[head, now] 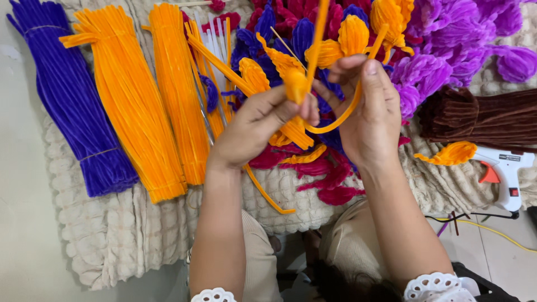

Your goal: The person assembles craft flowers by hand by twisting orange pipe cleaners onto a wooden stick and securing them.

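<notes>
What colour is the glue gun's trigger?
Orange-red, on the white glue gun, seen in the head view at right.

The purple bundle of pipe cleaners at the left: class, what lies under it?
Under the purple bundle lies a cream quilted cloth, showing around its lower end and right side. The cloth directly beneath is covered, and so is whatever the cloth rests on there.

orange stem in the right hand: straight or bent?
Bent. The orange stem curves in a loop from the right hand under to the left hand.
</notes>
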